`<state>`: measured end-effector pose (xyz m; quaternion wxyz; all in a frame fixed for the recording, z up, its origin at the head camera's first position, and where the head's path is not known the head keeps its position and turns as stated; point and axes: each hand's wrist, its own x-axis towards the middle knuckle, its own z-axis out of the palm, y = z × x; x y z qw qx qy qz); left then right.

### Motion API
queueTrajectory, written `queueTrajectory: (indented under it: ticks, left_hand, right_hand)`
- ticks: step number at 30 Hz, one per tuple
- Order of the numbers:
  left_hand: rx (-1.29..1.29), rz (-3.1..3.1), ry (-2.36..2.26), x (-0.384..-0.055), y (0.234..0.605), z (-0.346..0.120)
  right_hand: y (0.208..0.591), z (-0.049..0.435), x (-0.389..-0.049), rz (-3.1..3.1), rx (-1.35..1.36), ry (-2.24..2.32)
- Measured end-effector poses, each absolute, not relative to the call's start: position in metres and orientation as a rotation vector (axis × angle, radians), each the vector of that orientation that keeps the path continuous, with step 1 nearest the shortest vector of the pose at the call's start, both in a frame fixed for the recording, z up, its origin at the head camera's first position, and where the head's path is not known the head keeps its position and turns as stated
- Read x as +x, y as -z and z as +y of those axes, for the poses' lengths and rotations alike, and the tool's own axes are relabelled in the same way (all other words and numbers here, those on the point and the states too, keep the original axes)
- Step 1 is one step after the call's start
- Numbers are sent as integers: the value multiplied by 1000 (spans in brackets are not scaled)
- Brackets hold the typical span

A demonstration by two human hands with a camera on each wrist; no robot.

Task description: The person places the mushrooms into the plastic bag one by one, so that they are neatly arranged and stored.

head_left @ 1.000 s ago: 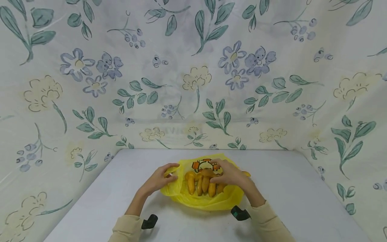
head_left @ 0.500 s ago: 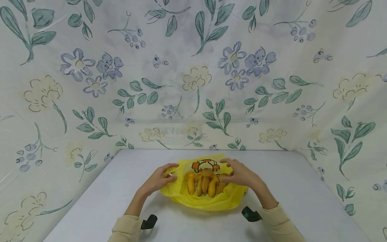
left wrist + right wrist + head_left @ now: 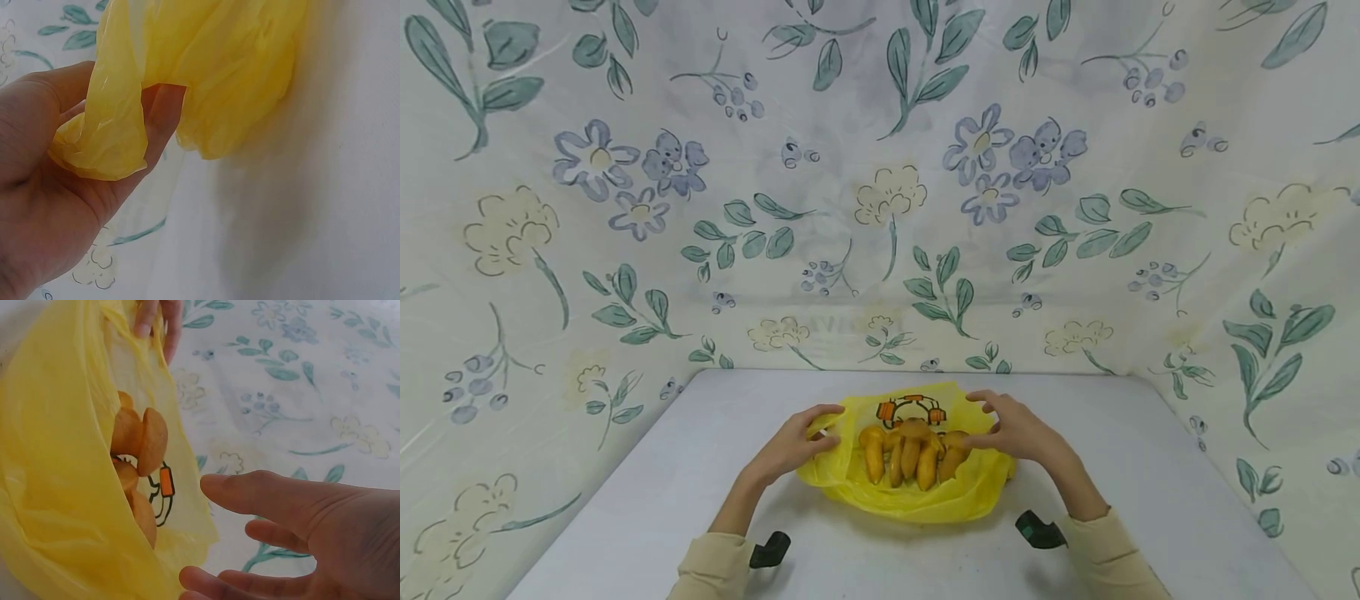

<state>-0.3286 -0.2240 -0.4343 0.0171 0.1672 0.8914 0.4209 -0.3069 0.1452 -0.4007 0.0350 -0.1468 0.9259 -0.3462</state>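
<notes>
A yellow plastic bag (image 3: 917,507) lies on its side with its mouth open. Several yellow-brown mushrooms (image 3: 910,458) are bunched inside it, in front of an orange and black print. At the bag's left edge, my left hand (image 3: 786,446) holds the thin plastic; the left wrist view shows a fold of the bag (image 3: 115,125) between thumb and fingers. My right hand (image 3: 1024,429) hovers by the bag's right side with fingers spread and slightly bent. In the right wrist view, that hand (image 3: 294,531) holds nothing and sits apart from the mushrooms (image 3: 152,442).
The bag rests on a white table (image 3: 715,400), with bare surface on both sides. Floral cloth (image 3: 880,275) hangs behind the table and along its sides. A dark device (image 3: 771,550) is worn at the left wrist and another (image 3: 1040,529) at the right.
My right hand has drawn back to the right, from over the mushrooms to the bag's right side, uncovering the rightmost mushroom. My left hand and the bag's left edge have stayed put.
</notes>
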Motion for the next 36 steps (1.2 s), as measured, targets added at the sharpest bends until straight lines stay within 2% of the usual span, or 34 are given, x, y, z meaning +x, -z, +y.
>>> queueTrajectory:
  ticks: [36]
  left_hand:
    - [533, 2759, -1306, -328, 436, -224]
  right_hand:
    - [410, 187, -319, 2807, -281, 1020]
